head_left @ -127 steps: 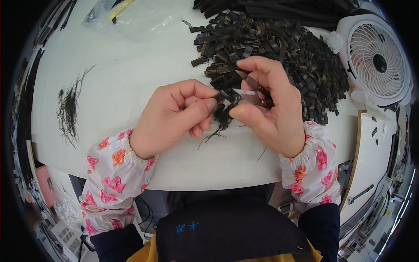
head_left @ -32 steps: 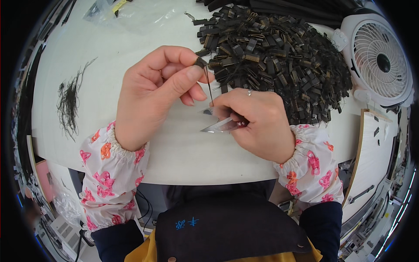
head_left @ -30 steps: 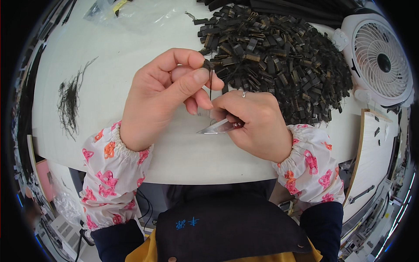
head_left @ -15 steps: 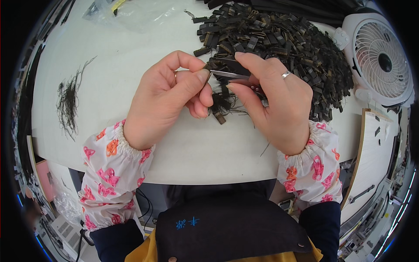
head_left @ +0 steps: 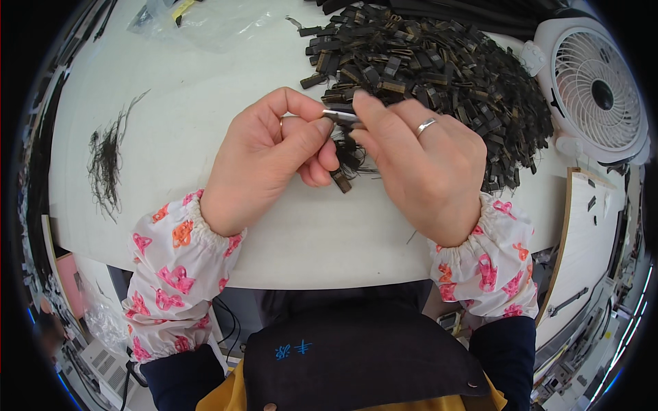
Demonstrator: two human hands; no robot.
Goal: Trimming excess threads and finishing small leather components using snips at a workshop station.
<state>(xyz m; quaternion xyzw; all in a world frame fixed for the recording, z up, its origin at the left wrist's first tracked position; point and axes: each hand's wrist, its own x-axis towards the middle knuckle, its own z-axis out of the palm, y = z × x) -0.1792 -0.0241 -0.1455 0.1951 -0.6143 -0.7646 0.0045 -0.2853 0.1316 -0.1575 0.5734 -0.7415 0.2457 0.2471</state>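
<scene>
My left hand (head_left: pixel 264 154) pinches a small dark fabric tab (head_left: pixel 332 128) between thumb and forefinger; most of it is hidden by the fingers. From the right, my right hand (head_left: pixel 432 161) grips thread snips (head_left: pixel 340 116), their metal blades against the tab at my left fingertips. The snips' handles are hidden in the right hand. Just below the fingertips, a dark tab (head_left: pixel 340 181) and tangled black thread ends (head_left: pixel 353 156) lie on the white table (head_left: pixel 308 240). Behind the right hand rises a large pile of black and brown fabric tabs (head_left: pixel 411 75).
A white fan (head_left: pixel 602 94) stands at the right beside the pile. Loose black threads (head_left: pixel 106 164) lie in a clump on the left. Clear plastic wrapping (head_left: pixel 219 20) lies at the far edge, and a pale board (head_left: pixel 582 233) sits at the right.
My right hand has shifted a little left, bringing the snips closer to my left fingertips. The blades have turned and now cross over the pinched tab. My left hand has barely moved.
</scene>
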